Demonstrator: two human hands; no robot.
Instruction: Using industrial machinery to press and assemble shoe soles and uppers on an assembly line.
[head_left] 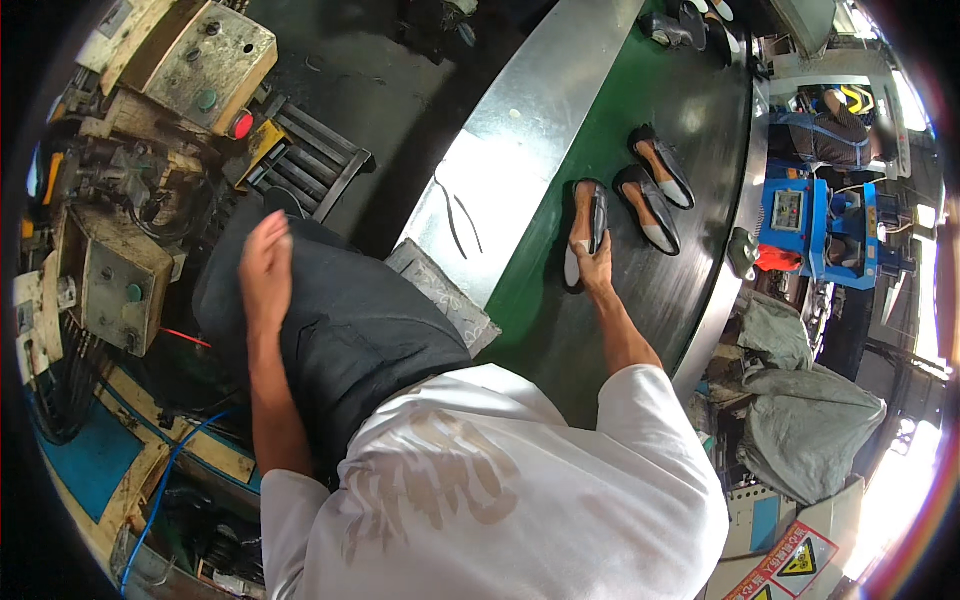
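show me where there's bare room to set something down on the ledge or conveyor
The metal ledge is bare beyond the thin dark strips, bordered by the green band. The dark conveyor has a gap between the far shoes and the two nearer shoes. Crowded: around the right hand, whose held shoe sits close to those two.

Motion blurs the fingers of the left hand (267, 258). The right hand (594, 265) covers part of the nearest shoe (588, 222), and its fingertips seem mostly hidden. The upper edge cuts off the farthest shoes (720, 9); at far right, a co-worker (830, 138) is too small to tell clearly.
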